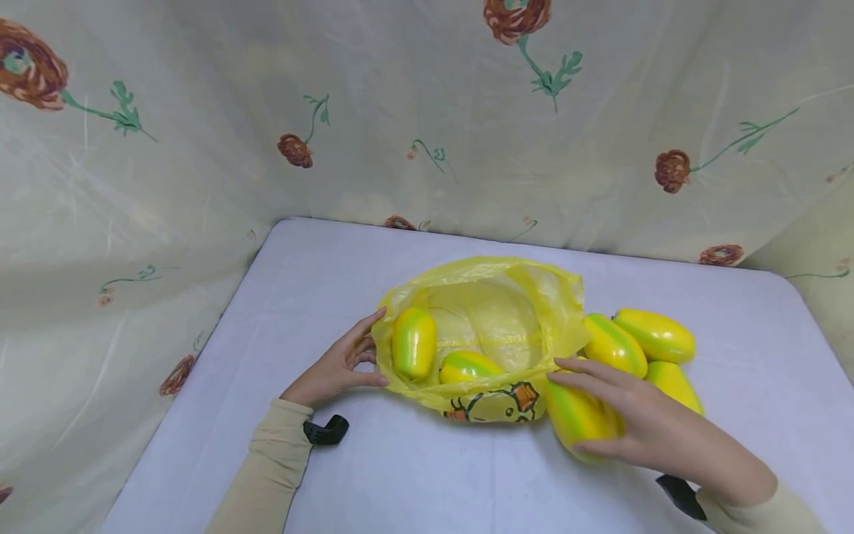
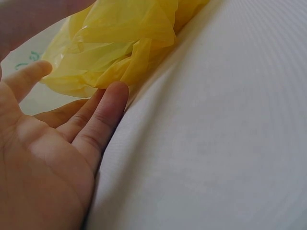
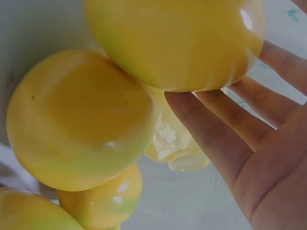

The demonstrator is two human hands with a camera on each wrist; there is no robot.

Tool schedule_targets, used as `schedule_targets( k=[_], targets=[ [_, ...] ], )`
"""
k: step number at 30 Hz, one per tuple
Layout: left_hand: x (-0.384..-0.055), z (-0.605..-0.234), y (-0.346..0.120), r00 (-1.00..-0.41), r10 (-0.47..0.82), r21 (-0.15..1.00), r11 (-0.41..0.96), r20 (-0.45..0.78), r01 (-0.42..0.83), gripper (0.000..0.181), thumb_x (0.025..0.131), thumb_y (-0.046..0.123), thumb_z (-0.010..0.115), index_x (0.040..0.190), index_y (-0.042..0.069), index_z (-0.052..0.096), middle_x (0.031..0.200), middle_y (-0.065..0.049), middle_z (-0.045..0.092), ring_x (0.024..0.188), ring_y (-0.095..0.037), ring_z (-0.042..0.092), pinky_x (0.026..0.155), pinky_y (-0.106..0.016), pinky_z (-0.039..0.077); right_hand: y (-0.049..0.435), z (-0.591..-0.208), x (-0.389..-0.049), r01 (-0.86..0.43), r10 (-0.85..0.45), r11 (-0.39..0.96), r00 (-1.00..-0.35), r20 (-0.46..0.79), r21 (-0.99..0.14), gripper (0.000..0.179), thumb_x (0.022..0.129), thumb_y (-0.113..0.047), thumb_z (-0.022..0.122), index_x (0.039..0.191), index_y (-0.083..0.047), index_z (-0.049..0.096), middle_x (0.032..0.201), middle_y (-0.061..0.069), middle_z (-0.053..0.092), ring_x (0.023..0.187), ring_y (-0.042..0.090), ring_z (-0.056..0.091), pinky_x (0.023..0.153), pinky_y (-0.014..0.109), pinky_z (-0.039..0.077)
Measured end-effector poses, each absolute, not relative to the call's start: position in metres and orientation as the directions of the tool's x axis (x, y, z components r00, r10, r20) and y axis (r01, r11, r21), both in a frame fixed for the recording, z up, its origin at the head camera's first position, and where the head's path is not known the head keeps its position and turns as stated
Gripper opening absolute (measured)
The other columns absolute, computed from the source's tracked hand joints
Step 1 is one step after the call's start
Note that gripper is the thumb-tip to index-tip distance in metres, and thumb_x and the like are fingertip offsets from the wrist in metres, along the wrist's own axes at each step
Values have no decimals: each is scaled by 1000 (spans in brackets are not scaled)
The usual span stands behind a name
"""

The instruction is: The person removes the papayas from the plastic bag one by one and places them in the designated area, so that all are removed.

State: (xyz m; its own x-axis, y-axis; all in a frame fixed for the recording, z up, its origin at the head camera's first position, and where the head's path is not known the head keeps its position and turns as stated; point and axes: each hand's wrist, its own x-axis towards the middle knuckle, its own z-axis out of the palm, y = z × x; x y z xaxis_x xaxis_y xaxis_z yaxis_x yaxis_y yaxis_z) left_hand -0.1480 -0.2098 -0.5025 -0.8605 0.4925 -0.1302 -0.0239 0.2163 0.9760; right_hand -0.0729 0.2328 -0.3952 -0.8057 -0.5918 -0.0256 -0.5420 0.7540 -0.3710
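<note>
A yellow plastic bag (image 1: 490, 404) with a cartoon face lies mouth up on the table, two glossy yellow-green papayas inside: one upright at the left (image 1: 414, 345), one on its side (image 1: 469, 366) by the front edge. My left hand (image 1: 343, 367) rests spread against the bag's left side, its fingertips touching the plastic (image 2: 120, 62). At the bag's right front corner, my right hand (image 1: 623, 408) grips another papaya (image 1: 577, 415), fingers over the top and thumb low on the near side. In the right wrist view fingertips meet the underside of this papaya (image 3: 177, 43).
Right of the bag, more papayas lie close together: one by the bag (image 1: 615, 347), one behind it (image 1: 657, 335), and one partly behind my right hand (image 1: 674, 386). A white cloth covers the table (image 1: 427, 482). A flowered curtain (image 1: 373, 111) hangs behind and at the sides.
</note>
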Motion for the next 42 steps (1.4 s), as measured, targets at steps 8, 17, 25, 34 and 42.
schedule_targets(
  k=[8,17,25,34,42],
  targets=[
    [-147,-502,-209,-863,487,975,219,-139,-33,109,83,16,88,163,44,19,156,-11,49,117,-26,60,108,-38,48,231,-399,-67,-551,-595,761,-803,-29,-342,78,77,-43,90,147,-34,56,152,-1,54,132,27,58,99,54,56],
    [-147,-501,-209,-865,480,972,231,-145,-35,109,83,15,88,163,45,19,155,-11,50,116,-26,61,109,-39,47,230,-402,-67,-550,-599,768,-798,-63,-329,78,77,-43,91,146,-35,56,144,-3,57,121,21,62,95,50,58],
    [-147,-501,-209,-864,481,973,229,-148,-39,109,84,16,88,163,45,19,156,-11,49,117,-26,60,109,-40,47,227,-403,-64,-608,-635,752,-771,-35,-257,79,77,-42,91,147,-32,56,146,0,58,122,23,64,96,49,58],
    [-147,-502,-209,-865,482,972,232,-142,-31,109,84,16,88,163,45,19,155,-11,50,117,-26,60,109,-41,47,223,-405,-63,-639,-655,739,-756,-5,-211,78,72,-40,94,142,-29,62,143,2,61,126,28,60,103,54,52],
    [-147,-501,-209,-866,480,972,232,-142,-31,108,84,15,87,162,46,20,156,-11,49,117,-26,60,109,-43,47,222,-406,-64,-612,-637,756,-770,-45,-235,77,71,-42,94,140,-32,62,143,1,61,130,38,54,105,59,48]
  ],
)
